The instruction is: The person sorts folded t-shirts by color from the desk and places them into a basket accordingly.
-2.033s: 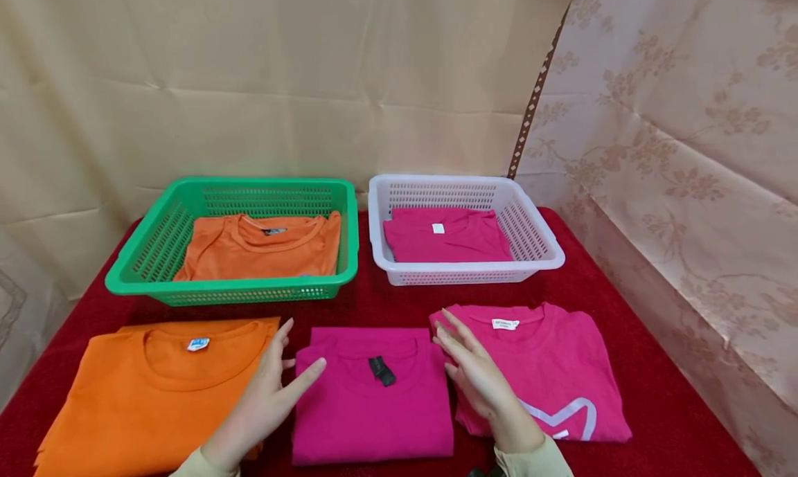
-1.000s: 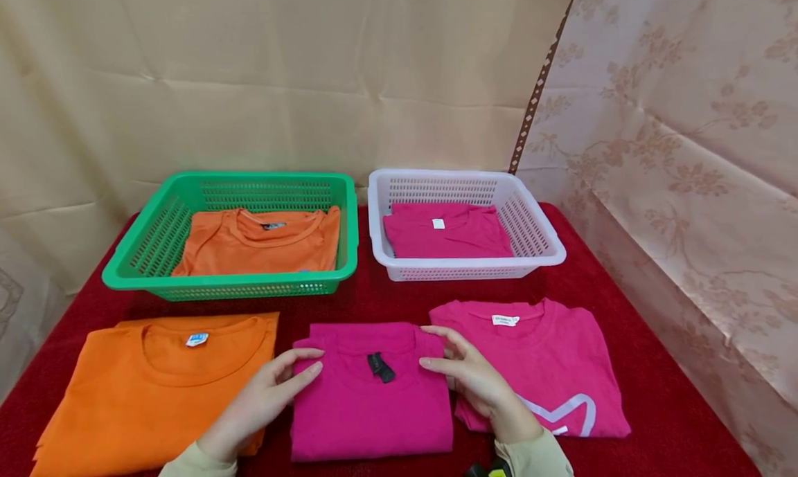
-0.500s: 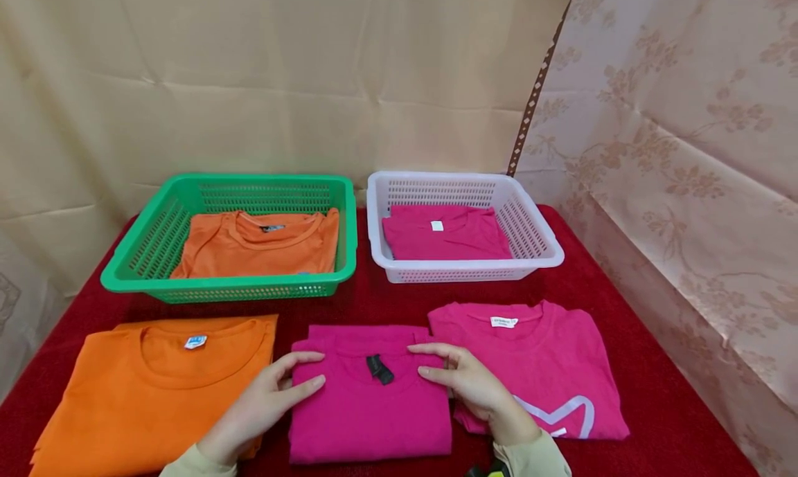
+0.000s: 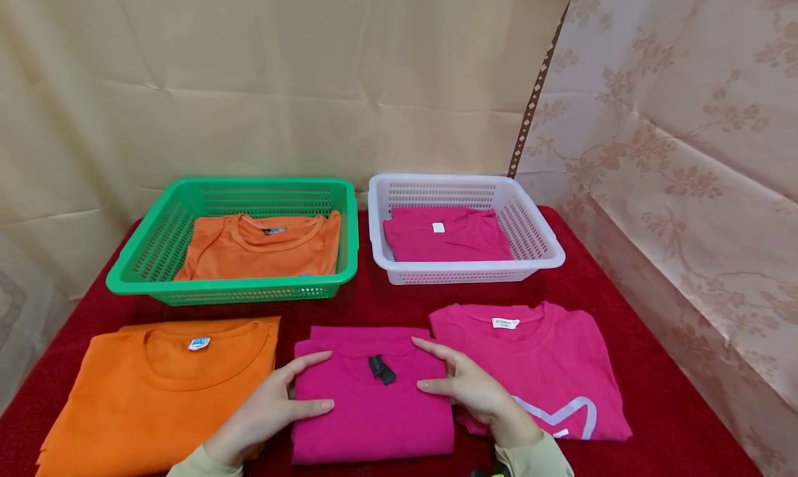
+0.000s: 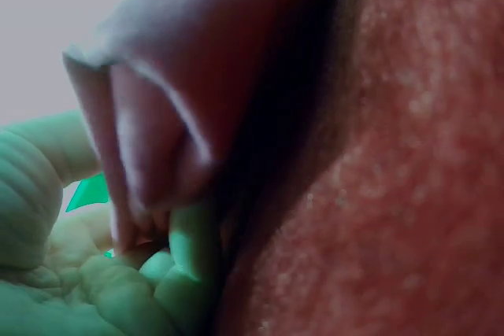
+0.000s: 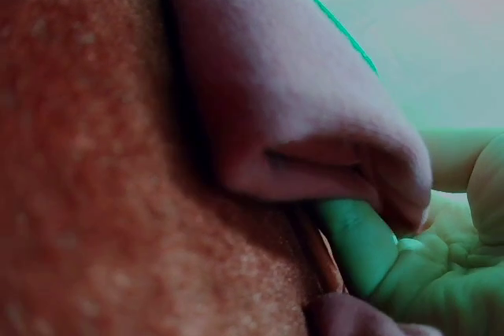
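A folded magenta T-shirt [image 4: 374, 421] with a black neck label lies at the front centre. At its left edge my left hand [image 4: 264, 408] holds it, thumb and index finger on top. My right hand [image 4: 476, 394] grips the opposite edge the same way. In the left wrist view the folded shirt side [image 5: 157, 116] sits between the thumb and the fingers curled beneath. The right wrist view likewise has fingers [image 6: 358, 241] tucked under the shirt's fold [image 6: 307, 116]. Beside my right hand lies a folded pink T-shirt [image 4: 561, 366] with a pale star outline; left, a folded orange T-shirt [image 4: 156, 408].
Behind the shirts stand a green basket [image 4: 243, 289] holding an orange T-shirt [image 4: 268, 252] and a white basket [image 4: 467, 264] holding a pink T-shirt [image 4: 442, 241]. A red cloth [image 4: 673, 421] covers the table. Curtains hang behind and along the right side.
Both hands have come in from beside the magenta T-shirt to take hold of its side edges. The left thumb now lies lower on the shirt. The shirt has stayed in place.
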Demonstrator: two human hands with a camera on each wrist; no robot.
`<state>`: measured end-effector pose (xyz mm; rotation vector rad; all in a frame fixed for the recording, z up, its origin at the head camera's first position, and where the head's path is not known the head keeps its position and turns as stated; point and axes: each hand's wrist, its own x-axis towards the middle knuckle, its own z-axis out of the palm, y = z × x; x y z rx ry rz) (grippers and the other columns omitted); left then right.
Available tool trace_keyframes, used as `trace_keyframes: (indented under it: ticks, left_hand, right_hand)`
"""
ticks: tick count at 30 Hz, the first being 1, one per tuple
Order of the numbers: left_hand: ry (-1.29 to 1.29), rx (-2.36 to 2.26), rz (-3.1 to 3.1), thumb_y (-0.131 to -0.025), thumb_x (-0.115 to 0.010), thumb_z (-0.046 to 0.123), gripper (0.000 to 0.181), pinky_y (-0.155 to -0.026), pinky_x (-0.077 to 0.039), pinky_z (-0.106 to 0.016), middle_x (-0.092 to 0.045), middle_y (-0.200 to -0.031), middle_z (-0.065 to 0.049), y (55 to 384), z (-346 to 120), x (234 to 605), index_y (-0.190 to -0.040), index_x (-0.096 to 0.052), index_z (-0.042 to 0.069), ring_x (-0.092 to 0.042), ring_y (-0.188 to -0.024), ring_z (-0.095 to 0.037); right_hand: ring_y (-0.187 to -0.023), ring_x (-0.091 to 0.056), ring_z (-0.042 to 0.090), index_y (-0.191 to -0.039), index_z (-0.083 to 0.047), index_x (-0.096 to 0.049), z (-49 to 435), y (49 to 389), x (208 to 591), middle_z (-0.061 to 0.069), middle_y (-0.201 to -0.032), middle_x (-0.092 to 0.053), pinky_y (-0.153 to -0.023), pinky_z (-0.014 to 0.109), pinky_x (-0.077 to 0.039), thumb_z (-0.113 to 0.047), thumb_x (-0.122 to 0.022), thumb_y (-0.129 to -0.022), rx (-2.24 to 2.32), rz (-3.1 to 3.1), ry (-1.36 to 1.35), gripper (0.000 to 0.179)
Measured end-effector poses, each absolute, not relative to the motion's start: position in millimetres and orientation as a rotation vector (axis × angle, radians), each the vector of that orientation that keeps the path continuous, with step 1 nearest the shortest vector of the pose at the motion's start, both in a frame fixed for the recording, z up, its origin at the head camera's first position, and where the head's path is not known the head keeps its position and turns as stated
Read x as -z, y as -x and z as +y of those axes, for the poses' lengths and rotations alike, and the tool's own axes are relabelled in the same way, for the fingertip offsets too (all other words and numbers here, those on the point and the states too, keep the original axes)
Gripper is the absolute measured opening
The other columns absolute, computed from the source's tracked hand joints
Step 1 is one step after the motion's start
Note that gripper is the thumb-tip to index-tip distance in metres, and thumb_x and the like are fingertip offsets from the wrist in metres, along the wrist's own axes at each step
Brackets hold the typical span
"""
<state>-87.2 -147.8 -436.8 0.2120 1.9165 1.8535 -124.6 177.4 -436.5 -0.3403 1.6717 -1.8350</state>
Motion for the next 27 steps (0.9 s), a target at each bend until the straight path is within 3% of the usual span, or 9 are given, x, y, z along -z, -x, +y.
trace_keyframes:
  ticks: [9,14,20,27]
  left_hand:
    - [-0.274,-1.887,1.91,-0.086,-0.076,0.009,0.088,-0.082,-0.057,-0.028,-0.064,-0.124,-0.026,85,-143,430,-0.154,-0.022,-0.003,-0.071,-0.096,-0.016]
    - [-0.26,-1.885,1.965,-0.085,-0.077,0.01,0.09,-0.082,-0.056,-0.027,-0.064,-0.126,-0.024,83,-140,422,-0.156,-0.023,0.003,-0.07,-0.096,-0.015]
    - [-0.29,-1.898,1.958,-0.086,-0.076,0.011,0.089,-0.083,-0.057,-0.028,-0.063,-0.128,-0.024,82,-136,408,-0.157,-0.023,0.007,-0.071,-0.099,-0.016]
    - [-0.395,-1.829,2.121,-0.086,-0.077,0.016,0.087,-0.084,-0.055,-0.024,-0.065,-0.126,-0.022,82,-132,388,-0.156,-0.027,0.007,-0.069,-0.099,-0.011]
  right_hand:
    - [-0.114,-0.063,0.011,-0.157,-0.004,-0.023,175,120,428,0.024,-0.144,-0.05,-0.091,0.026,-0.054,-0.002,-0.066,-0.09,1.799,1.795,0.352,0.079]
    - [-0.125,-0.054,0.01,-0.159,-0.008,-0.017,175,116,417,0.024,-0.154,-0.037,-0.097,0.022,-0.049,-0.005,-0.069,-0.089,1.785,1.851,0.356,0.087]
    - [-0.126,-0.052,0.008,-0.159,-0.01,-0.016,181,116,399,0.022,-0.157,-0.031,-0.097,0.02,-0.048,-0.004,-0.07,-0.088,1.751,1.891,0.364,0.09]
    - [-0.132,-0.049,0.018,-0.159,-0.014,-0.019,183,115,374,0.02,-0.16,-0.028,-0.096,0.018,-0.048,-0.006,-0.07,-0.088,1.714,1.996,0.355,0.088]
